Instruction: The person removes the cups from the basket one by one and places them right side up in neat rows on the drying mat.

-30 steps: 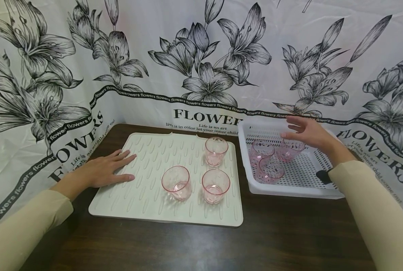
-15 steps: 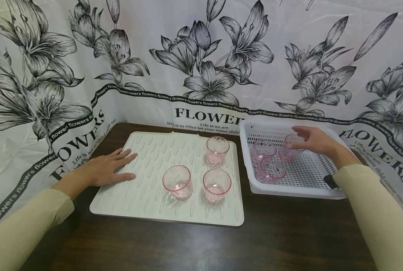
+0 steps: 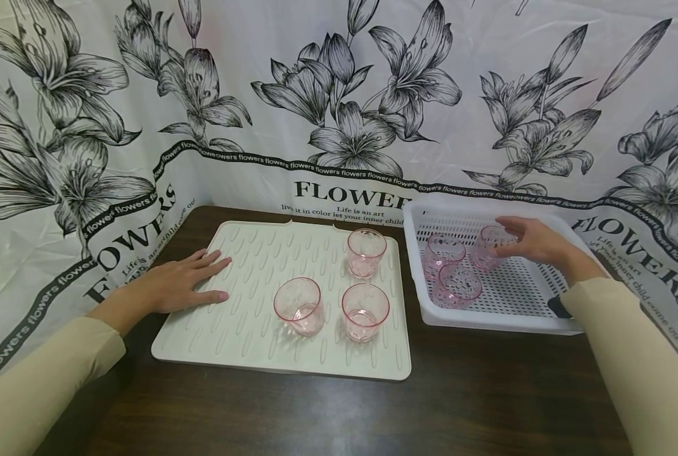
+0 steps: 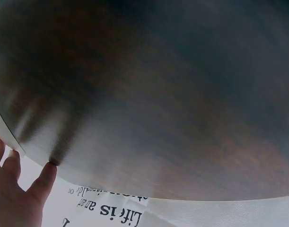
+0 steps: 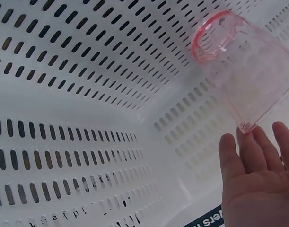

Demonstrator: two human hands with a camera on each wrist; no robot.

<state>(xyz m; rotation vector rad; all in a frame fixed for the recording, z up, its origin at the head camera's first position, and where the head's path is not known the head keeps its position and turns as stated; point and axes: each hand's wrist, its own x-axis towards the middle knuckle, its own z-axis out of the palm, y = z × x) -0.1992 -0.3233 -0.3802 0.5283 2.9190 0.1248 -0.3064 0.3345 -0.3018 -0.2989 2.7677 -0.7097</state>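
Observation:
In the head view my left hand [image 3: 176, 286] rests flat with spread fingers on the left edge of a white drying mat [image 3: 236, 304]. Its fingers [image 4: 44, 182] also show at the mat's edge in the left wrist view. At the right my right hand [image 3: 535, 240] reaches into a white perforated basket [image 3: 498, 321]. Thumb and fingers hold a clear pink drinking glass [image 3: 492, 253] by its right side, near the rim; fingertips meet this glass [image 5: 250, 71] in the right wrist view. Two more pink glasses, a rear one [image 3: 444, 253] and a front one [image 3: 457, 286], stand beside it.
On the mat's right half stand three pink glasses: one at the back [image 3: 365, 256], one at front left [image 3: 300, 310] and one at front right [image 3: 364, 315]. A dark wooden table [image 3: 293, 411] lies underneath. A flower-print curtain [image 3: 213, 177] hangs behind.
My right hand has come down from above the glass in the basket and shifted slightly right, to its right side. The left hand stays in place.

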